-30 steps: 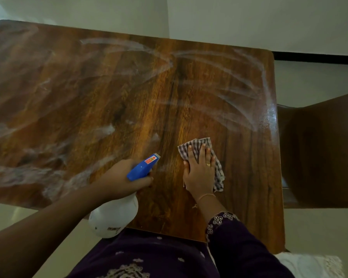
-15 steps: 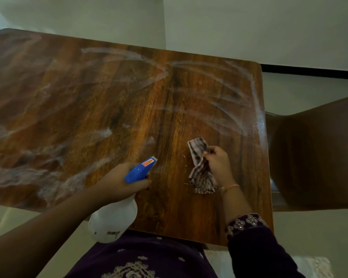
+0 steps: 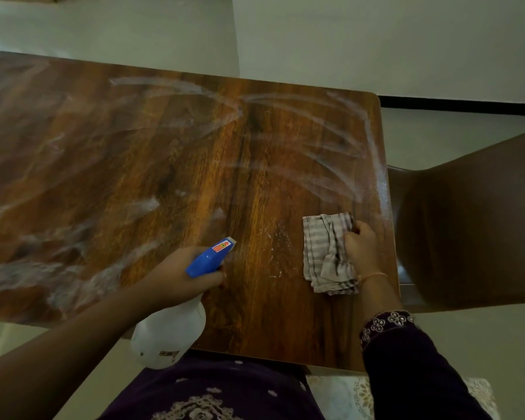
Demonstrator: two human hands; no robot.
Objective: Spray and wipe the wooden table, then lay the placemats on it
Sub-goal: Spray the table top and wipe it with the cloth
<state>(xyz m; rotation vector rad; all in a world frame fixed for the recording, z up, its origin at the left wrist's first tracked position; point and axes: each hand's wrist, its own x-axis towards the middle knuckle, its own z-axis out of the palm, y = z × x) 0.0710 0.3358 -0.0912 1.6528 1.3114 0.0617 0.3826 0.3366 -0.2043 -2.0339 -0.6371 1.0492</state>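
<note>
Wooden table point(image 3: 176, 165): streaked white | checked cloth point(image 3: 328, 253): crumpled, right hand point(image 3: 361, 247)

Dim, soft indoor light; wide-angle bending at edges, glare on table point(image 3: 194, 165).

- Wooden bench point(image 3: 170, 165): surface carries white smeared streaks, heaviest at the left and in arcs at the far right.
- Left hand point(image 3: 176, 277): wrapped around the neck of a white spray bottle point(image 3: 169, 338); its blue nozzle head point(image 3: 209, 257) points across the bench. The bottle body hangs past the near edge.
- Right hand point(image 3: 361, 247): fingers pinch a crumpled checked cloth point(image 3: 325, 253) lying on the bench near the right edge.
- Brown chair point(image 3: 473, 225): just beside the bench's right edge.
- Pale lace-patterned mat point(image 3: 340, 398): below the near edge.
</note>
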